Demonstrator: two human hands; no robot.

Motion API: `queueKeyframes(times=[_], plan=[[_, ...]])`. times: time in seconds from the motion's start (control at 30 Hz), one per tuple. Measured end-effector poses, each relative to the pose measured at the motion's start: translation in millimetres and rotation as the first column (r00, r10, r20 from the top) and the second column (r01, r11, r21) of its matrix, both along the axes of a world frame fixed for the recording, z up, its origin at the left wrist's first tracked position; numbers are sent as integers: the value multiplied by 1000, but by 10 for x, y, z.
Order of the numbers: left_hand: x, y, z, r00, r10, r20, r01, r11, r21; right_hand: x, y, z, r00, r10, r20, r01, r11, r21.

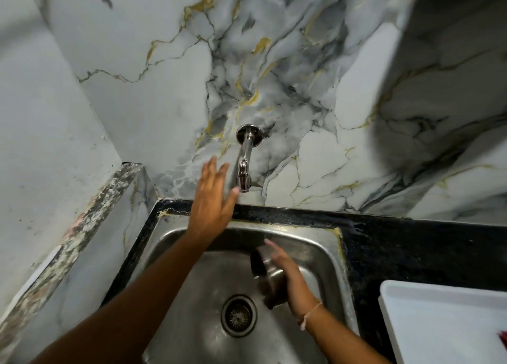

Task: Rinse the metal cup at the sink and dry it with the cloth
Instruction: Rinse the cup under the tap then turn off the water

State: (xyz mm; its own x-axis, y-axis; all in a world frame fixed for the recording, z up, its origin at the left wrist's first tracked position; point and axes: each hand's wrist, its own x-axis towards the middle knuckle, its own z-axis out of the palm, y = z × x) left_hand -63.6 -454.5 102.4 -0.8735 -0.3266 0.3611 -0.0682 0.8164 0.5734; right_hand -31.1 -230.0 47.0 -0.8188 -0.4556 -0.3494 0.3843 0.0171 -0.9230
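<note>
My right hand (295, 284) grips the metal cup (267, 277) inside the sink (197, 317), tipped, mouth away from my wrist. My left hand (212, 199) is spread, fingers beside the tap (244, 169). No water visible; rinsing seems barely begun, cloth not in sight.

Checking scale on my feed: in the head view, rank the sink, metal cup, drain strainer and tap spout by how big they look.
1. sink
2. metal cup, held in the right hand
3 and 4. drain strainer and tap spout look alike in size; the spout sits farther away, so I won't rank them.
</note>
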Motion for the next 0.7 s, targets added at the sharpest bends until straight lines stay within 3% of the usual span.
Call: queueKeyframes(times=[0.07,0.1,0.17,0.27,0.4,0.57,0.63,0.7], plan=[[334,112,-273,996,78,37,-85,965,247,85,188,122,930,-137,343,225,946,-233],[471,208,-407,992,94,84,-118,927,357,133,284,166,890,-162,427,297,916,-270],[660,458,-625,982,63,179,-153,820,551,251,423,246,841,-194,505,372,885,-279],[797,953,-728,964,-44,263,-198,543,816,387,552,241,790,-247,561,443,862,-245],[913,1520,-716,963,-173,205,-174,175,969,470,787,199,794,-405,453,522,836,-169],[1022,2105,-458,938,-329,112,-145,-80,986,455,1307,117,796,-562,226,586,809,-51],[1047,2345,-425,903,-416,107,-208,-207,956,455,1543,54,791,-583,186,599,800,-42],[1052,2572,-452,875,-476,92,-270,-322,907,471,1830,-33,800,-600,18,599,800,38]])
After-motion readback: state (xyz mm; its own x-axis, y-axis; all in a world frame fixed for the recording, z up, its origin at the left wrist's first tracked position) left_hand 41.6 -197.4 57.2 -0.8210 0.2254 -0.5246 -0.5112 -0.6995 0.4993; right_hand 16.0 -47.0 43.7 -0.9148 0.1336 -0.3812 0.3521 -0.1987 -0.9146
